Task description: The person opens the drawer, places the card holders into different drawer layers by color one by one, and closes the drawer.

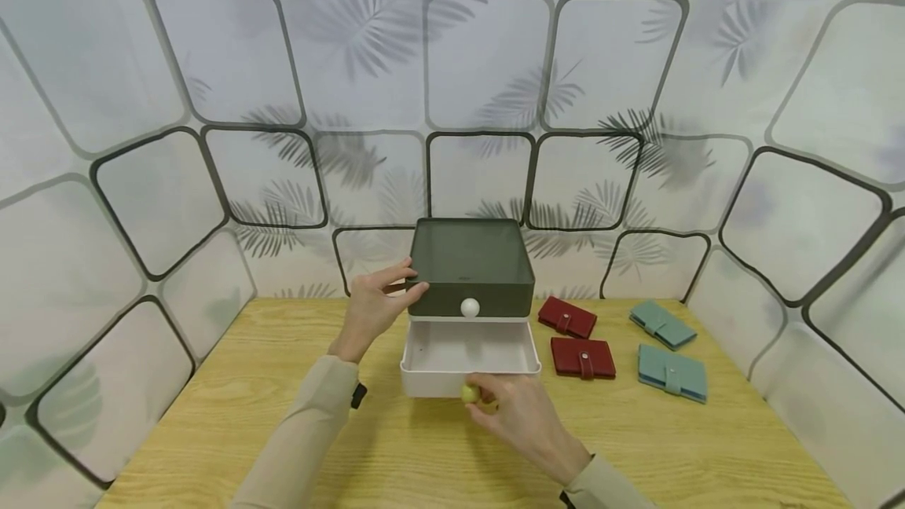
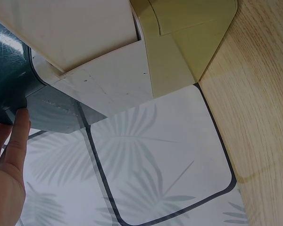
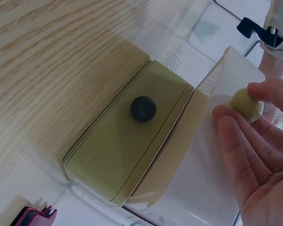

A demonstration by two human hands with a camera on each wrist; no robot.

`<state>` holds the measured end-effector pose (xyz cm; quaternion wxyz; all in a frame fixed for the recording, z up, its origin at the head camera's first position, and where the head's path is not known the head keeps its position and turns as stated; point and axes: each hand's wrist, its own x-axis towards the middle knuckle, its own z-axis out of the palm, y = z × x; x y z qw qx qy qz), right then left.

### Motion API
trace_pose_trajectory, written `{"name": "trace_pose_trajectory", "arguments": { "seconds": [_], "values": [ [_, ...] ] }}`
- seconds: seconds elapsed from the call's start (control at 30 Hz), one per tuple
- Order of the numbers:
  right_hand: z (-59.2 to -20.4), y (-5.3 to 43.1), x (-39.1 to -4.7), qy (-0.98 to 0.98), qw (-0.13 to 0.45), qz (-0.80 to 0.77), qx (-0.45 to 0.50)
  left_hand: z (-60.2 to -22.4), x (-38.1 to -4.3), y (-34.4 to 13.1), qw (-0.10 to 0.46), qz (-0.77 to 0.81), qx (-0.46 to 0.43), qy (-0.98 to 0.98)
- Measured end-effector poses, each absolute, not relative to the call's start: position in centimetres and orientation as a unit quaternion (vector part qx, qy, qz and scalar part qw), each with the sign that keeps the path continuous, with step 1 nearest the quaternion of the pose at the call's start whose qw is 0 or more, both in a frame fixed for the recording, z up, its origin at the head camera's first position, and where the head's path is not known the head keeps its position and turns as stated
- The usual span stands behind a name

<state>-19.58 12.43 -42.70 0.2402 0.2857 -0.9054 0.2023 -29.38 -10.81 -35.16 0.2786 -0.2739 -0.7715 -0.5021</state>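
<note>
A small desktop drawer unit stands near the patterned backdrop. Its dark green top tier (image 1: 470,250) has a white knob (image 1: 470,307). Beneath it, the white drawer (image 1: 428,384) is pulled out, and its visible inside holds nothing. My right hand (image 1: 519,419) pinches that drawer's yellow-green knob (image 3: 246,104) between thumb and fingers. My left hand (image 1: 372,305) rests with fairly straight fingers and thumb against the top tier's left front corner. Under the white drawer, a closed olive drawer (image 3: 132,136) with a dark knob (image 3: 143,108) shows in the right wrist view.
Two red wallets (image 1: 568,316) with snap straps lie right of the unit, one behind the other. Farther right are two teal wallets (image 1: 672,373). Everything stands on a light wood-grain table (image 1: 233,383), with patterned panels (image 1: 481,61) behind and at both sides.
</note>
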Motion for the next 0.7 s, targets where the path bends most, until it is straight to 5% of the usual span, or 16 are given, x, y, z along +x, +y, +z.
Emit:
{"name": "trace_pose_trajectory", "arguments": {
  "seconds": [0.7],
  "values": [
    [-42.72,13.01,-19.54,-0.899,0.236,0.211,0.303,-35.22,-29.45,-10.81,0.269,-0.506,-0.266,-0.775]
  ]
}}
